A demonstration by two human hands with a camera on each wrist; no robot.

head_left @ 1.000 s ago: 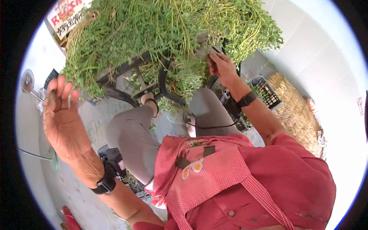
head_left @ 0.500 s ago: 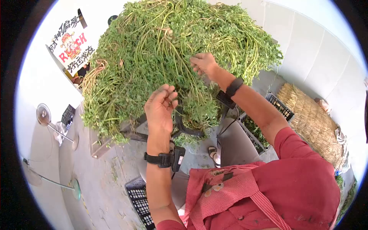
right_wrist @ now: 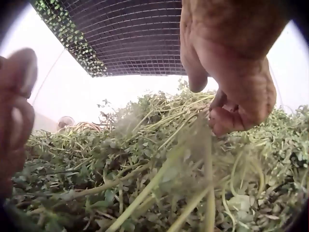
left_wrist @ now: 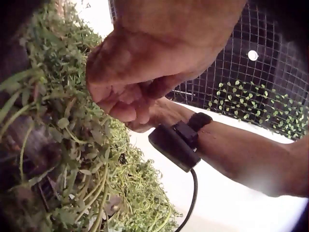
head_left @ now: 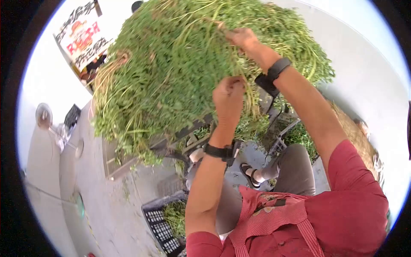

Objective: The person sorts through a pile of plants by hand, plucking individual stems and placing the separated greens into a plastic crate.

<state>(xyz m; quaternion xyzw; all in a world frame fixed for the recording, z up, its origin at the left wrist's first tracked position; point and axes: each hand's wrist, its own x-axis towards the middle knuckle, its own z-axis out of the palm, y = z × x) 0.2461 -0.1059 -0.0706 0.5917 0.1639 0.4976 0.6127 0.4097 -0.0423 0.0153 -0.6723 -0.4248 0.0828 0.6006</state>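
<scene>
A large heap of leafy green plants (head_left: pixel 171 85) with long pale stems covers a stand in the head view. High on the heap, my right hand (head_left: pixel 246 40) pinches plant stems (right_wrist: pixel 208 159), which hang blurred below its fingertips in the right wrist view. My left hand (head_left: pixel 229 96) is lower, over the near edge of the heap. Its fingers (left_wrist: pixel 123 110) are curled toward the palm, and no stem shows between them in the left wrist view. Leaves lie close beside that hand. Both wrists wear dark straps with small cameras.
A black crate (head_left: pixel 160 222) with greens stands on the floor by the left leg. More greens (head_left: pixel 299 137) lie beside the right knee, near a straw bundle (head_left: pixel 351 132). The stand's metal frame (head_left: pixel 113 169) juts out at left, and a poster (head_left: pixel 81 36) hangs behind.
The left hand came from far left, palm raised, to the heap's near edge, and its fingers curled. The right hand moved up from the stand's edge to stems higher on the heap.
</scene>
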